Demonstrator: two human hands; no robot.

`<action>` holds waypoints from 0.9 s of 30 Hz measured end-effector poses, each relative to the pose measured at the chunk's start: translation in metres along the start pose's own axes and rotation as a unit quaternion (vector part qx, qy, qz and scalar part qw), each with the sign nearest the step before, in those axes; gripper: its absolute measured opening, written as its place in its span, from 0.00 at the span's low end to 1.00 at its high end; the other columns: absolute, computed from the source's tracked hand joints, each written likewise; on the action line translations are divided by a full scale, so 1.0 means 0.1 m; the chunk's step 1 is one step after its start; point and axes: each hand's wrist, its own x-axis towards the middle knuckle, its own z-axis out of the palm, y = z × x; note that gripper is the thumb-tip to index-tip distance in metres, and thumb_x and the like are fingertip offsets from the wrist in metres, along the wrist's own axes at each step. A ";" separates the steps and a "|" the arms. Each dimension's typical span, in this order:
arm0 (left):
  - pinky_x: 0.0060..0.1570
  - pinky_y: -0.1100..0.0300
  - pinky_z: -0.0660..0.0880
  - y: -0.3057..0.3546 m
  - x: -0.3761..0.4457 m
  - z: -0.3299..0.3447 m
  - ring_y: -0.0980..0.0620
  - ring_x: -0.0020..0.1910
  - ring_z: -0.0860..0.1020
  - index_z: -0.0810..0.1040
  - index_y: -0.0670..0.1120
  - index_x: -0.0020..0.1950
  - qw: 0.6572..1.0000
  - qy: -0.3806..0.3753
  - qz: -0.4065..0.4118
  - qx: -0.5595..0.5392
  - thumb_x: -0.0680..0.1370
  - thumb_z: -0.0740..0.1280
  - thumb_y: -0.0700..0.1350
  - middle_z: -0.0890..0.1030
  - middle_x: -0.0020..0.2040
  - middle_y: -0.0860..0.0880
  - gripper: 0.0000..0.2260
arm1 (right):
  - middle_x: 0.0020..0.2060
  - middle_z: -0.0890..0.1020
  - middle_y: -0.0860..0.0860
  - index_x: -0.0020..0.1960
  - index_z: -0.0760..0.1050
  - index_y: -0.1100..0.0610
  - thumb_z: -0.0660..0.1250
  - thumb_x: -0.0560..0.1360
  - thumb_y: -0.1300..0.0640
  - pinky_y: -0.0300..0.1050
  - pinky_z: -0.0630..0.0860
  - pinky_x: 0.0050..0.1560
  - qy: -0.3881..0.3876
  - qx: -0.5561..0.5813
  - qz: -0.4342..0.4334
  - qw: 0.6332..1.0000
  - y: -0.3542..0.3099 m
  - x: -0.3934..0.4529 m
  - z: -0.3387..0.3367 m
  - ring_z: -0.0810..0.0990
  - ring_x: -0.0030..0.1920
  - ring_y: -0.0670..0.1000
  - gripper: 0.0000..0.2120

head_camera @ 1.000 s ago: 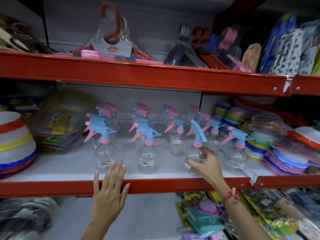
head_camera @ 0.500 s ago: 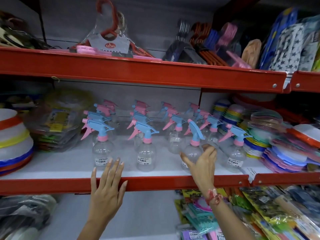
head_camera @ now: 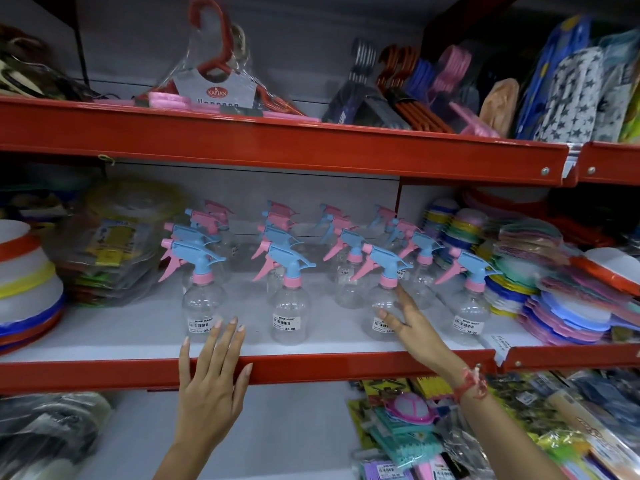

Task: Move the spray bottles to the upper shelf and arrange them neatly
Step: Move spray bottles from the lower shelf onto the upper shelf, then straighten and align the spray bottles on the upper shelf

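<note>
Several clear spray bottles with blue heads, pink triggers and pink collars stand in rows on the middle white shelf. In the front row are a left bottle, a second bottle, a third bottle and a right bottle. My right hand touches the third bottle's right side, fingers spread, thumb against its front. My left hand lies flat on the shelf's red front edge, fingers apart, holding nothing. The upper red shelf is above.
Packed hangers and more hangers fill the upper shelf. Stacked bowls and bagged goods sit left of the bottles, colourful plates and lids to the right. Packaged items lie on the shelf below.
The third front bottle's sprayer head has turned into line with the others. My right hand has loosened from a grip on it to spread fingers. My left hand stays on the shelf edge.
</note>
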 end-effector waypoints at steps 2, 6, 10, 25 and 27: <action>0.74 0.38 0.56 0.01 0.00 -0.01 0.47 0.75 0.64 0.66 0.44 0.74 1.000 -0.011 -0.003 -0.007 0.82 0.50 0.54 0.68 0.75 0.46 0.24 | 0.78 0.53 0.48 0.78 0.44 0.47 0.63 0.77 0.46 0.55 0.55 0.77 0.015 -0.007 -0.003 1.000 -0.01 -0.03 0.02 0.54 0.78 0.50 0.37; 0.73 0.45 0.56 0.00 0.02 -0.09 0.49 0.74 0.64 0.66 0.44 0.75 0.997 -0.023 -0.011 -0.068 0.82 0.50 0.55 0.67 0.75 0.47 0.24 | 0.69 0.67 0.51 0.72 0.60 0.52 0.63 0.74 0.42 0.59 0.67 0.69 0.242 -0.017 0.011 0.970 -0.22 -0.27 0.25 0.66 0.70 0.54 0.31; 0.71 0.54 0.60 -0.03 0.08 -0.25 0.48 0.73 0.66 0.64 0.42 0.74 0.974 0.017 -0.087 -0.210 0.80 0.54 0.52 0.68 0.74 0.45 0.25 | 0.54 0.75 0.46 0.59 0.72 0.51 0.62 0.75 0.53 0.50 0.76 0.56 0.310 0.061 -0.071 0.946 -0.67 -0.53 0.67 0.77 0.54 0.48 0.13; 0.67 0.45 0.64 -0.57 0.66 -0.69 0.37 0.68 0.71 0.65 0.50 0.75 0.861 -0.176 -0.350 -0.325 0.74 0.37 0.68 0.75 0.68 0.38 0.39 | 0.70 0.71 0.61 0.70 0.66 0.63 0.50 0.82 0.48 0.46 0.63 0.67 -0.106 0.035 0.064 0.992 -1.73 0.04 1.97 0.67 0.72 0.59 0.25; 0.67 0.46 0.65 -0.61 0.65 -0.67 0.38 0.68 0.71 0.67 0.51 0.74 0.859 -0.190 -0.343 -0.329 0.73 0.35 0.70 0.77 0.66 0.39 0.40 | 0.61 0.78 0.63 0.62 0.74 0.62 0.50 0.82 0.47 0.49 0.68 0.62 -0.100 0.027 0.059 0.993 -1.76 0.02 2.01 0.73 0.64 0.61 0.23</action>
